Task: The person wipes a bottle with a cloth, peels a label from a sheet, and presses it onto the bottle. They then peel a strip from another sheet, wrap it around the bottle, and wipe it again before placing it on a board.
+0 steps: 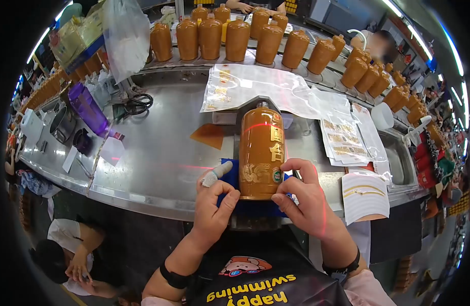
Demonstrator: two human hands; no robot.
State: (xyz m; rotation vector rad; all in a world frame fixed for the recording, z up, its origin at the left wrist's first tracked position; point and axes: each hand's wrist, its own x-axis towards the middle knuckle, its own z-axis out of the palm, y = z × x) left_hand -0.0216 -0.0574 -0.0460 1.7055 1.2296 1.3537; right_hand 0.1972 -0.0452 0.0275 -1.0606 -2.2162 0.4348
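A glossy brown bottle [262, 148] with gold characters, a gold ornament and a small green round emblem lies in a dark holder, its neck pointing away from me. Red laser lines cross it. At its lower left, my left hand [213, 201] is closed, thumb against the curled fingers; whatever it may hold is hidden. Pale covers sit on its fingers. My right hand [305, 200] grips the bottle's lower right side, index finger by the green emblem and thumb at the base corner. Blue cloth [230, 173] shows under the bottle.
Transfer sheets [260, 89] lie behind the bottle, with a curved gold-striped sheet [365, 196] at right. Several brown bottles [236, 41] line the back. Scissors [138, 104] and a purple water bottle [87, 108] are left. A sink [398, 158] is right; co-workers sit nearby.
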